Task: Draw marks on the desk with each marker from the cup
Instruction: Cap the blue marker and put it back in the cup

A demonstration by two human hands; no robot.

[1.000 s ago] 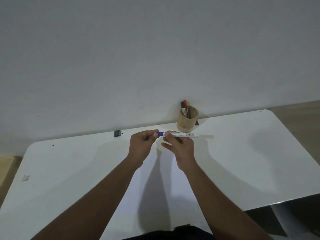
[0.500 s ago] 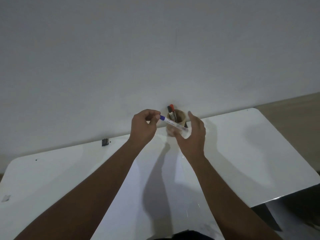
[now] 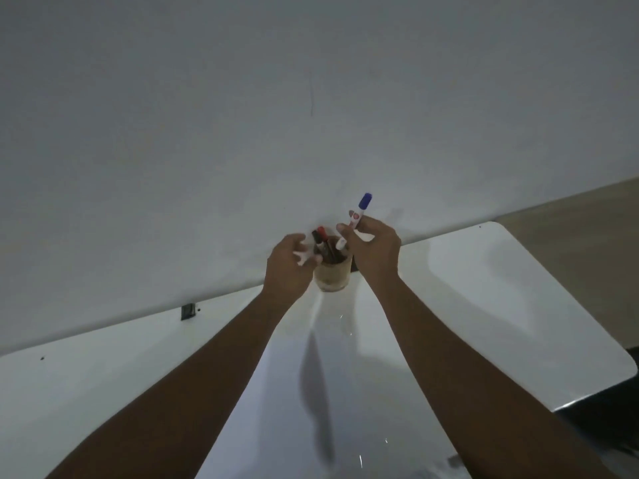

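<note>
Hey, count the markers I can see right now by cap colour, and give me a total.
Blue cap: 1, the marker in the right hand, lower end at the cup
Red cap: 1, the marker standing in the cup
Black cap: 1, the marker standing in the cup
Total: 3 markers
</note>
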